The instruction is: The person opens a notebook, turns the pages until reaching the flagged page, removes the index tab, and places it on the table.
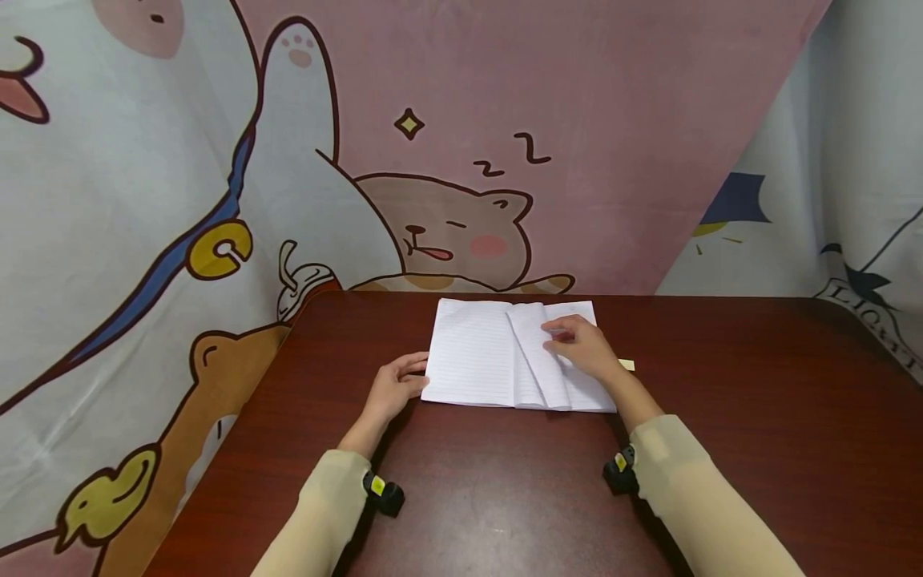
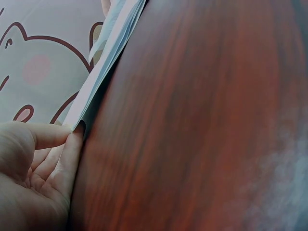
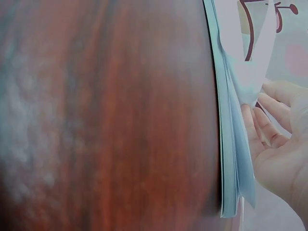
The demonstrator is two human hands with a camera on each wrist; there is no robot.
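Note:
An open notebook point(image 1: 469, 353) with white lined pages lies on the table. My left hand point(image 1: 395, 386) is at its left edge; in the left wrist view, thumb and a finger point(image 2: 50, 136) pinch the notebook's corner point(image 2: 79, 118). One page point(image 1: 535, 344) stands raised near the middle, its free edge leaning left. On the right side of that page, my right hand point(image 1: 586, 349) touches it with its fingertips. In the right wrist view those fingers point(image 3: 276, 108) reach against the lifted sheet point(image 3: 248, 84), above the stacked pages point(image 3: 228, 159).
The dark red-brown wooden table point(image 1: 490, 489) extends around the notebook. A small pale yellow piece point(image 1: 627, 365) shows beside the right wrist. Behind the table hangs a cloth point(image 1: 613, 144) printed with cartoon animals. Each wrist carries a black camera point(image 1: 389, 497).

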